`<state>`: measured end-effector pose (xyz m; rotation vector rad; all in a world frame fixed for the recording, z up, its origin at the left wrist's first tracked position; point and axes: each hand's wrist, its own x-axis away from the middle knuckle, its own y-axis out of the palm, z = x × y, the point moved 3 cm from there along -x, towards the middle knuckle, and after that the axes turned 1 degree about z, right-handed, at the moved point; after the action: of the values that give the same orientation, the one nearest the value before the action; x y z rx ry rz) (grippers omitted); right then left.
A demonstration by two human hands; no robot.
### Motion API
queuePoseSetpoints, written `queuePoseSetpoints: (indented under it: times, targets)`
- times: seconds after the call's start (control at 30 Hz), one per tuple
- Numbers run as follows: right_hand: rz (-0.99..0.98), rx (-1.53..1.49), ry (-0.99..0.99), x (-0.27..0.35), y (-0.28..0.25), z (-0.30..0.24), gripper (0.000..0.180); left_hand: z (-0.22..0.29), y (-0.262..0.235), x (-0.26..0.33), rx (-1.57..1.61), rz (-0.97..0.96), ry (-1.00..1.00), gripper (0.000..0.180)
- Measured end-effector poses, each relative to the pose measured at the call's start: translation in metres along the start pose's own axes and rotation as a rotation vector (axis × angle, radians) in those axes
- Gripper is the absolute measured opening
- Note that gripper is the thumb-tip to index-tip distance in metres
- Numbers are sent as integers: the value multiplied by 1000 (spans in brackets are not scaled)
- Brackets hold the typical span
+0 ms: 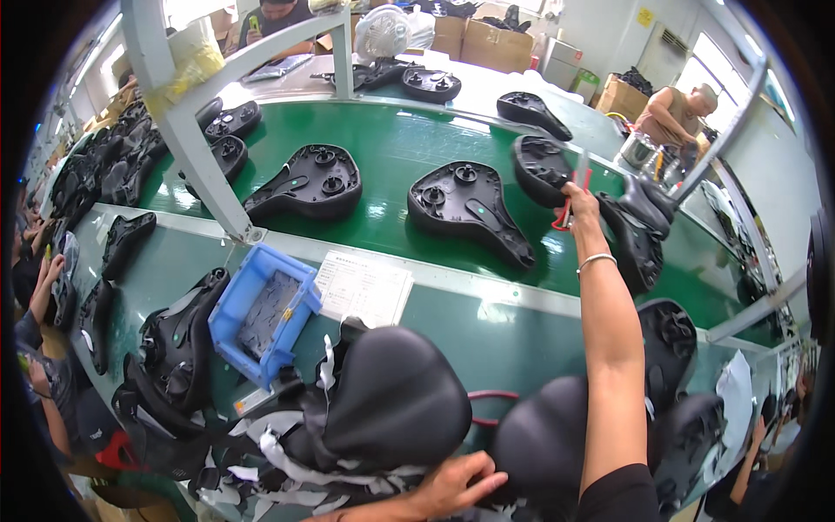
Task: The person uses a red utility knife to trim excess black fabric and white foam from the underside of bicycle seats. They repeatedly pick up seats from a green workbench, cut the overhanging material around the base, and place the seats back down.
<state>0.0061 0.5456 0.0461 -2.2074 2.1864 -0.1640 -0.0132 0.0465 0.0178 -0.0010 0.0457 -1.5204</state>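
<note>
Right hand (581, 205) grips red-handled scissors (562, 221) beside an upturned bicycle saddle (535, 163) near the green belt's (391, 139) far edge — left hand (459, 485), loosely half-open, farther off.

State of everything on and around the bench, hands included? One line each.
Left hand: by the front saddle, grip unclear
Right hand: closed on red-handled scissors
Red-handled scissors: raised over the green belt, blades blurred
Front saddle: smooth side up
Middle belt saddle: underside up
Green belt: moving or not, can't tell
Blue bin: open-topped, dark pieces inside
Paper sheet: flat beside the bin
</note>
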Motion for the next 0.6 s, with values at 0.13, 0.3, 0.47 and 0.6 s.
queuePoseSetpoints:
  times: [0.13,0.3,0.47,0.6]
  targets:
    - [-312,85,119,94,-18,-70,29,3,1,1,48,94,382,19]
    - [-662,305,-5,265,-45,-127,29,-5,-17,9,576,173,273,40]
    - [-759,506,27,425,-132,-125,18,59,-34,32,1307,71,-271,57]
    - [-722,759,-468,499,-148,-54,24,29,-47,88,775,150,-251,55]
